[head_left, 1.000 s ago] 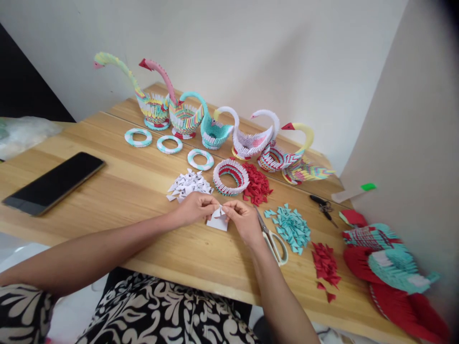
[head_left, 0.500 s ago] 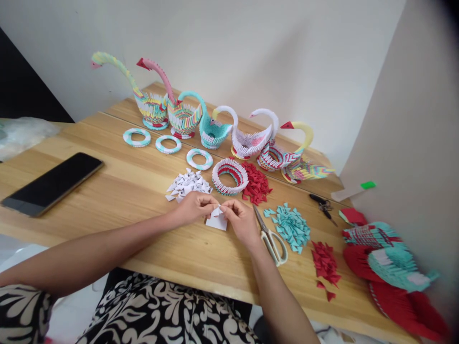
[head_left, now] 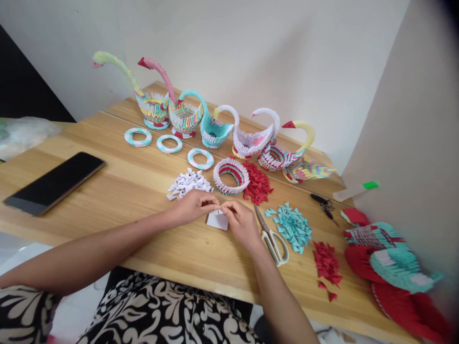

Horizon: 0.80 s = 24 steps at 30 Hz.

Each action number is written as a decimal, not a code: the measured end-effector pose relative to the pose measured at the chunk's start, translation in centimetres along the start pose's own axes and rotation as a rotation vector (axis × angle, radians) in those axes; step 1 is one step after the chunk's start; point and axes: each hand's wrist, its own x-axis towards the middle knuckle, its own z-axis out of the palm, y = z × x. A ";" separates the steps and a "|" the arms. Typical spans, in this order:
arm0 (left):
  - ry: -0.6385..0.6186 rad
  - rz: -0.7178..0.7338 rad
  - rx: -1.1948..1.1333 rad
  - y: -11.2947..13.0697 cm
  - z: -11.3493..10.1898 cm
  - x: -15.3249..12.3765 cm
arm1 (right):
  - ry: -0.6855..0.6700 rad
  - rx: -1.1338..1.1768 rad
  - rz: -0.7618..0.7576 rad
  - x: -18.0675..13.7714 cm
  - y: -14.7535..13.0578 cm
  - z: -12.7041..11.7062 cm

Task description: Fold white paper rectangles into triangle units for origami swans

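My left hand (head_left: 198,206) and my right hand (head_left: 239,220) meet fingertip to fingertip, both pinching a small piece of white paper that their fingers mostly hide. Directly beneath lies a stack of white paper slips (head_left: 217,220) on the table. Behind my left hand is a heap of folded white paper triangles (head_left: 190,182). Beyond the hands sits a round ring of folded pieces (head_left: 231,177) in white, red and teal. Scissors (head_left: 271,236) with pale handles rest to the right of my right hand.
Several paper swans (head_left: 214,134) line the table's back. Teal-and-white rings (head_left: 169,144) lie before them. Red triangles (head_left: 257,183), teal triangles (head_left: 293,228) and more red pieces (head_left: 327,264) form heaps. A phone (head_left: 53,183) is at left; red and teal paper models (head_left: 398,263) stand at right.
My fingertips have drawn closer together over the white piece, which now shows less. Everything else stays in place, apart from a slight shift of the camera.
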 end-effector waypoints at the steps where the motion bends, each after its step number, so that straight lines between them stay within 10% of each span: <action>1: -0.024 -0.037 -0.088 -0.1 0.0 0.0 | 0.005 0.018 -0.006 0.0 0.0 0.0; 9: -0.026 -0.284 -0.471 0.4 0.3 0.2 | 0.182 0.257 0.098 0.2 0.9 -0.2; 24: 0.001 -0.268 -0.387 0.4 0.3 0.1 | 0.175 0.173 0.145 0.1 0.5 0.4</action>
